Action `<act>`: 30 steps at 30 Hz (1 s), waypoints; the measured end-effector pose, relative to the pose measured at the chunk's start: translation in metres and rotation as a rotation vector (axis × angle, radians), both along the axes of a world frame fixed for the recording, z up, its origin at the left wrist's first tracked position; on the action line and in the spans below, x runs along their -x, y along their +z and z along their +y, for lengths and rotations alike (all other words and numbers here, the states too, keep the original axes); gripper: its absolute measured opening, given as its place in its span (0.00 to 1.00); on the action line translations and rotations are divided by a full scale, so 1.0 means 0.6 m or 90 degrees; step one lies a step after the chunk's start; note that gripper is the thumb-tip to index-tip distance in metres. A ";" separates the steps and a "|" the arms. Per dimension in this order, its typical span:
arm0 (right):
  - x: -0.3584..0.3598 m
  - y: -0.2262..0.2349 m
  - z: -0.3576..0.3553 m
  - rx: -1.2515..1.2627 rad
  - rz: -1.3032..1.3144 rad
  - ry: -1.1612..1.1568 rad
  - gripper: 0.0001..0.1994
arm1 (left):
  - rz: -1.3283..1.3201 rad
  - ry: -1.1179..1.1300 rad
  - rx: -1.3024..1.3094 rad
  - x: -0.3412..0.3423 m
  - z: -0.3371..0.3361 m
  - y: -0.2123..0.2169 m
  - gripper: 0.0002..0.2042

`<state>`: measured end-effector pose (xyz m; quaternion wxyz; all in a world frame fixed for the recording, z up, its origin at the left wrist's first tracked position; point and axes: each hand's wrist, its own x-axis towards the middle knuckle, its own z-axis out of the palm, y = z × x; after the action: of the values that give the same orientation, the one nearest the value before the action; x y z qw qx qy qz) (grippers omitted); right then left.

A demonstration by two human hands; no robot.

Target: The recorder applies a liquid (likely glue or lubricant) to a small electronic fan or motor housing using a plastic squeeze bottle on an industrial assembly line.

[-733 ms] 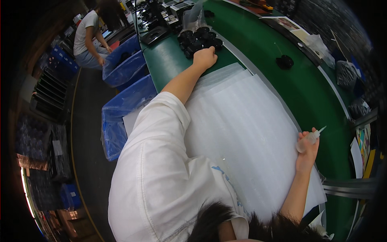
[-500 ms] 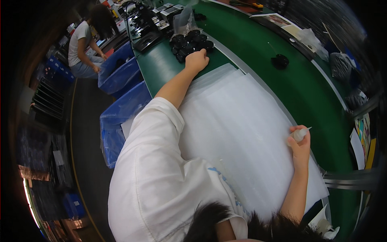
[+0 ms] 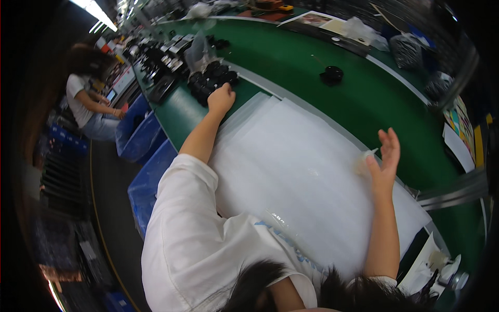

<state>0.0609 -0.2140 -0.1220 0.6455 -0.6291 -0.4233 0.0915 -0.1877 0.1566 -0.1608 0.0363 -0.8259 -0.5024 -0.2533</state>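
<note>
My left hand [image 3: 222, 99] reaches to the near edge of a pile of black round plastic parts [image 3: 204, 83] on the green bench. Its fingers are curled, and what they hold, if anything, is hidden. My right hand [image 3: 385, 158] is over the right side of a stack of white foam sheets [image 3: 296, 161], fingers spread. Beside its thumb is a small translucent bottle [image 3: 362, 163] with a pointed nozzle, blurred; the fingers are not wrapped round it.
A single black round part [image 3: 331, 74] sits on the green belt [image 3: 280, 52] beyond a metal rail. Blue lined bins [image 3: 136, 136] stand left of the bench, where another person [image 3: 86, 101] works. A clear plastic bag [image 3: 199, 51] stands behind the pile. Crumpled white scraps [image 3: 439, 262] lie at lower right.
My right hand has opened from its grip on the bottle, and its fingers have risen away. My left hand stays at the black parts. The whole view has shifted.
</note>
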 end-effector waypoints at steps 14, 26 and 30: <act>0.171 0.185 -0.204 -0.324 -0.251 -0.078 0.08 | -0.164 -0.348 0.083 -0.187 -0.117 0.025 0.13; 0.140 0.159 -0.202 -0.363 -0.327 -0.049 0.08 | -0.276 -0.491 0.007 -0.422 -0.183 0.012 0.22; 0.120 0.152 -0.203 -0.386 -0.367 -0.043 0.09 | -0.244 -0.520 0.126 -0.401 -0.170 -0.001 0.25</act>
<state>-0.0111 -0.3360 -0.0310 0.6591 -0.4243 -0.5734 -0.2383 0.0529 0.0544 -0.1617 -0.2393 -0.8938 -0.1555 -0.3459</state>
